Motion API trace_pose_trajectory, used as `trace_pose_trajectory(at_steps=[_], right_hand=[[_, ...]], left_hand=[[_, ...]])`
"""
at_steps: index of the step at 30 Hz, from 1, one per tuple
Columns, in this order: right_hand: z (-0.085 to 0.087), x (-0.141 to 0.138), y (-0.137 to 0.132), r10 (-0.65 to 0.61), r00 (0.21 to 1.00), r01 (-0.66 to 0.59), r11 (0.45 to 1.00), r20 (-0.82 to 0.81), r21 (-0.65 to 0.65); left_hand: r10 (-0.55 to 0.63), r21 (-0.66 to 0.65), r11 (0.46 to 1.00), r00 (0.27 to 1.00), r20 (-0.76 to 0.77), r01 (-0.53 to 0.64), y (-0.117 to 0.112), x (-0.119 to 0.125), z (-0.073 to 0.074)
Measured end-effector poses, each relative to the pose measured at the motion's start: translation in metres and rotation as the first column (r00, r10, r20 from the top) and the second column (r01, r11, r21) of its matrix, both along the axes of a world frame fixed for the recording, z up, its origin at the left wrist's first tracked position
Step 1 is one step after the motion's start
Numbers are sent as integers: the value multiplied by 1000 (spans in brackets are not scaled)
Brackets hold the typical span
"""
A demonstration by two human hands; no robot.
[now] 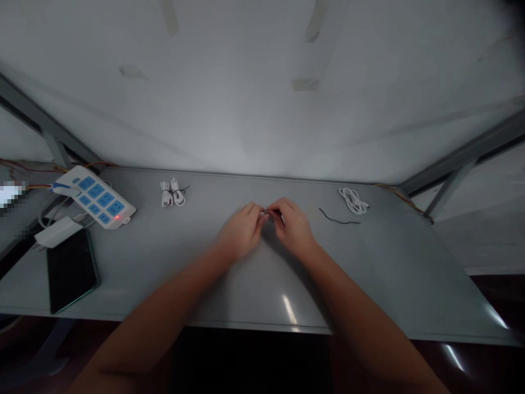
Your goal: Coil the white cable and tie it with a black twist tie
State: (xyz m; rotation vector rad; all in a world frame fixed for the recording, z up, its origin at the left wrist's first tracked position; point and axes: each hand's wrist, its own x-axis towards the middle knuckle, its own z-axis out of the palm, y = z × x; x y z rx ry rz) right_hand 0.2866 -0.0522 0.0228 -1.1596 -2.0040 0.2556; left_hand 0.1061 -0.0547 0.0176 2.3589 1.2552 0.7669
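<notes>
My left hand [241,232] and my right hand [293,227] meet at the middle of the grey table [369,257], raised a little above its surface. Their fingertips pinch a small metallic part [266,214] with a dark bit attached. The fingers hide most of it, so I cannot tell exactly what it is. A thin black wire [338,219] lies just right of my right hand. Beyond it is a coiled white cable [353,201]. Left of my left hand, another white cable bundle [172,192] lies with a short black wire end.
A blue-and-white power strip [96,197] with a lit red indicator lies at the far left, near a white charger [57,232] and a black tablet [71,271]. Coloured wires run along the table's back left edge. A white wall rises behind, with grey metal frame bars at both sides.
</notes>
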Motion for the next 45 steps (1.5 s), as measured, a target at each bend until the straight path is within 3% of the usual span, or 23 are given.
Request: trace_pose_trajectory(at_steps=[4, 14, 26, 29, 36, 40, 43, 45], right_hand=[[2, 1, 0, -16, 997, 12, 999, -79, -50], [10, 4, -1, -85, 949, -21, 944, -305, -329], [8, 3, -1, -123, 900, -70, 907, -418, -416], [6, 2, 1, -125, 863, -118, 892, -489, -436], [0, 1, 5, -147, 743, -314, 785, -653, -533], [-6, 3, 9, -166, 757, -263, 808, -632, -527], [-9, 5, 9, -156, 798, -176, 864, -582, -472], [-9, 6, 9, -125, 844, -124, 901, -522, -416]], left_hand=[[-45, 0, 999, 996, 83, 45, 0, -1, -6], [14, 61, 998, 993, 120, -21, 4, -3, -10], [55, 82, 995, 994, 90, -62, 5, -5, -12], [55, 62, 996, 990, 130, -64, 4, -5, -11], [47, 77, 994, 953, 300, -73, 2, -3, -9], [39, -51, 999, 888, 457, -17, 2, 0, -9], [59, -219, 969, 762, 645, 110, 4, 5, -10], [156, -345, 925, 668, 728, 160, 7, 7, -11]])
